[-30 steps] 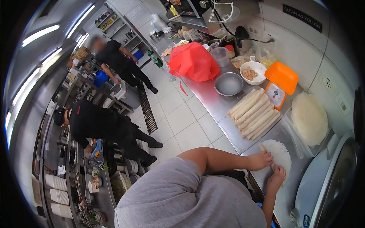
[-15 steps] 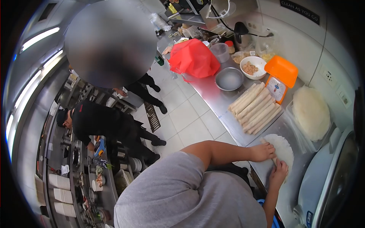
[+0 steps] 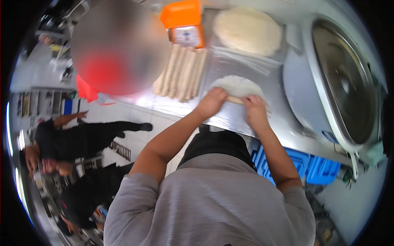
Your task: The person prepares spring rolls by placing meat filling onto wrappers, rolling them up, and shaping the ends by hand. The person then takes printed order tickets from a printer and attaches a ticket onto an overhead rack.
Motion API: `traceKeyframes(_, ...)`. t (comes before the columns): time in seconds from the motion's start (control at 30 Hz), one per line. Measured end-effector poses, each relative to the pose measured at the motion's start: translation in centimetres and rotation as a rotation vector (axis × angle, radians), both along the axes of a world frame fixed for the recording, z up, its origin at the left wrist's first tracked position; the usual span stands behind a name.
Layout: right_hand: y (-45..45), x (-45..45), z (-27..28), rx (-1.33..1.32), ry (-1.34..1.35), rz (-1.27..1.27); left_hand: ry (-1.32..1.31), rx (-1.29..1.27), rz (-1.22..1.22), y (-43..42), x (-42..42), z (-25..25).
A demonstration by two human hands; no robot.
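Note:
In the head view, a thin white round wrapper point(image 3: 241, 84) lies on the steel counter, its near part folded over into a narrow roll point(image 3: 234, 100). My left hand point(image 3: 213, 101) curls over the roll's left end. At its right end, my right hand point(image 3: 255, 107) presses with bent fingers. Just left of the wrapper sits a batch of pale finished spring rolls point(image 3: 179, 74), laid side by side. A stack of round wrappers point(image 3: 248, 30) rests on plastic beyond the one I hold. The filling inside the roll is hidden.
An orange scale point(image 3: 188, 36) stands behind the rolls. To the right is a large grey lidded container point(image 3: 301, 82). Blue crates point(image 3: 295, 162) sit under the counter point(image 3: 283, 123). A red bag point(image 3: 87, 88) is partly blurred at left. Two people in black point(image 3: 82, 137) are at the left.
The view has swung to the right and down, centring the counter. The wrapper's near edge now looks more rolled over; both hands stay on it. A person at left has an arm stretched out.

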State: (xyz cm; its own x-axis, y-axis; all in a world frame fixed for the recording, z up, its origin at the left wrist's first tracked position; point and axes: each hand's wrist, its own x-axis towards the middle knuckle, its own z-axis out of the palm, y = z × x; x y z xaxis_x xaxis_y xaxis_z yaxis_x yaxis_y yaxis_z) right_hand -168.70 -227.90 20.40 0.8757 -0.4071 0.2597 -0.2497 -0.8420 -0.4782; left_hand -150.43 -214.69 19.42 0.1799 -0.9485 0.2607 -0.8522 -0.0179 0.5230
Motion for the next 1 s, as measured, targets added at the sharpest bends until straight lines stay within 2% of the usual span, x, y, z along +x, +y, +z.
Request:
traceKeyframes(0.1,0.0,0.3,0.8,0.015,-0.013,-0.056,-0.046,-0.084,0.090,-0.4,-0.5,0.3)
traceKeyframes(0.2,-0.4,0.6,0.8,0.021,-0.034,-0.107,-0.069,-0.041,0.149,-1.1,-0.5,0.3)
traceKeyframes(0.33,-0.3,0.5,0.2,-0.079,-0.118,-0.010,-0.106,0.042,0.192,-2.0,-0.7,0.6)
traceKeyframes(0.43,-0.1,0.7,0.1,-0.066,-0.124,-0.013,-0.146,-0.076,0.128,-2.1,-1.4,0.6)
traceKeyframes(0.53,-1.0,1.0,-0.6,-0.032,-0.053,0.008,-0.100,-0.071,0.035,-2.0,-1.9,0.4)
traceKeyframes(0.73,-1.6,2.2,1.1,-0.121,0.001,-0.092,-0.027,-0.010,0.069,-3.5,-0.8,-0.1)
traceKeyframes(0.83,-1.1,2.6,1.2,-0.087,-0.142,-0.075,-0.045,-0.011,0.036,-4.2,0.1,-0.3)
traceKeyframes(1.0,-2.5,2.7,-0.7,-0.105,-0.065,-0.011,0.012,-0.072,0.084,-4.6,0.4,-0.2)
